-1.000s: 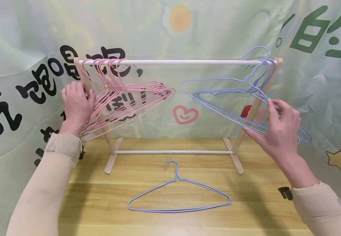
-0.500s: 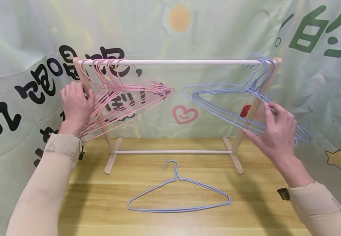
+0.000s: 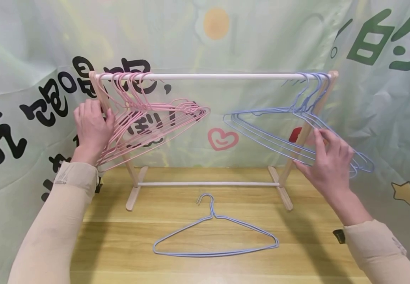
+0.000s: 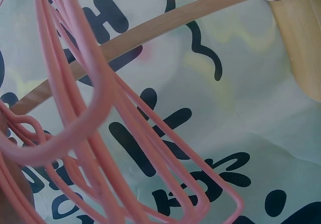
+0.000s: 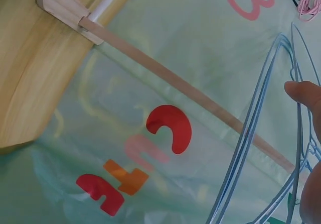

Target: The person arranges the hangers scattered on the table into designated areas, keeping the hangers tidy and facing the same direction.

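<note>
In the head view, several pink wire hangers [image 3: 155,105] hang at the left end of the rack's white top rail [image 3: 219,76]. My left hand [image 3: 94,128] grips the rack's wooden left post [image 3: 100,90] beside them, thumb on the inner side. Several blue wire hangers [image 3: 261,111] hang at the rail's right end. My right hand [image 3: 332,157] holds the front blue hanger [image 5: 299,133] by its near shoulder and bottom bar, thumb below, fingers above; its hook lies over the rail. Blue hangers [image 3: 215,253], closely stacked, lie flat on the table.
The rack's wooden feet [image 3: 280,189] stand on the wood-grain table [image 3: 120,244], joined by a low white bar [image 3: 208,184]. Its right post [image 3: 306,128] rises behind the blue hangers. A printed cloth [image 3: 198,43] hangs close behind and at both sides.
My right hand has moved down and slightly left with the blue hanger, whose hook has dropped from above the rail onto it. The left hand keeps its place.
</note>
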Demonstrator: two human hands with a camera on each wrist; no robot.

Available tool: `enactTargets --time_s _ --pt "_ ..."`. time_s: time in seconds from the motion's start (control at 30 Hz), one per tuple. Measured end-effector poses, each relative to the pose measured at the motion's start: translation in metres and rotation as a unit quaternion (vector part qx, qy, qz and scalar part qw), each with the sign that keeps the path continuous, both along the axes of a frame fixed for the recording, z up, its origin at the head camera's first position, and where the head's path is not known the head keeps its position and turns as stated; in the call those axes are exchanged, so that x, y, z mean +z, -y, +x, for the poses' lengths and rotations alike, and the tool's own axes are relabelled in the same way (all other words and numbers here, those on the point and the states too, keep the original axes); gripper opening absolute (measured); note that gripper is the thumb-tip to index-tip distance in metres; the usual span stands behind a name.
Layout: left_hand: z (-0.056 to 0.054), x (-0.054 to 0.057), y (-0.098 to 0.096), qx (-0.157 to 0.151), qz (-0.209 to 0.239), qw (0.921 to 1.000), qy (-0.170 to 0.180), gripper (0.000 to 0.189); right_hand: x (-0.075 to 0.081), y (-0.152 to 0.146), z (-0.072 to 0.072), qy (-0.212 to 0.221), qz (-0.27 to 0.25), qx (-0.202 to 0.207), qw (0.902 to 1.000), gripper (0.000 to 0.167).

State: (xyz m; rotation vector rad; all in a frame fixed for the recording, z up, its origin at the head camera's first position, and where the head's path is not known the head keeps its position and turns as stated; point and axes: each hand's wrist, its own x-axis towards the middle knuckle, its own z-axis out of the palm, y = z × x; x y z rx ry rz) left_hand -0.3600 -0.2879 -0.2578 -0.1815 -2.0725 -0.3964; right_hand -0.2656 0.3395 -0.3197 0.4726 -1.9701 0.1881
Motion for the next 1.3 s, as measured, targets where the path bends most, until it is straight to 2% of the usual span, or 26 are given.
enactTargets --time_s 0.33,0.5,0.83,1.03,1.17,1.3 --pt "-0.001 0.000 0.000 0.000 0.000 1.0000 0.003 0.027 -0.003 -0.001 0.000 0.023 0.004 -0.026 0.9994 0.113" --pt "-0.001 -0.001 0.000 0.002 0.001 1.0000 0.003 0.027 -0.005 -0.001 -0.001 0.023 0.004 -0.027 0.9994 0.114" --pt "-0.002 0.000 -0.001 0.001 0.000 1.0000 0.002 0.027 -0.004 -0.002 0.001 0.048 0.001 -0.028 0.9985 0.114" --pt "-0.001 0.001 -0.001 0.003 0.002 1.0000 0.003 0.027 -0.005 0.002 0.006 0.043 -0.018 -0.009 0.9989 0.099" --pt "-0.001 0.001 -0.001 0.005 0.004 0.9999 0.011 0.028 -0.007 0.011 0.009 0.029 -0.042 0.020 0.9985 0.089" --pt "-0.001 0.000 0.000 0.010 0.010 0.9996 0.024 0.028 -0.013 0.023 0.012 0.016 -0.056 0.055 0.9968 0.085"
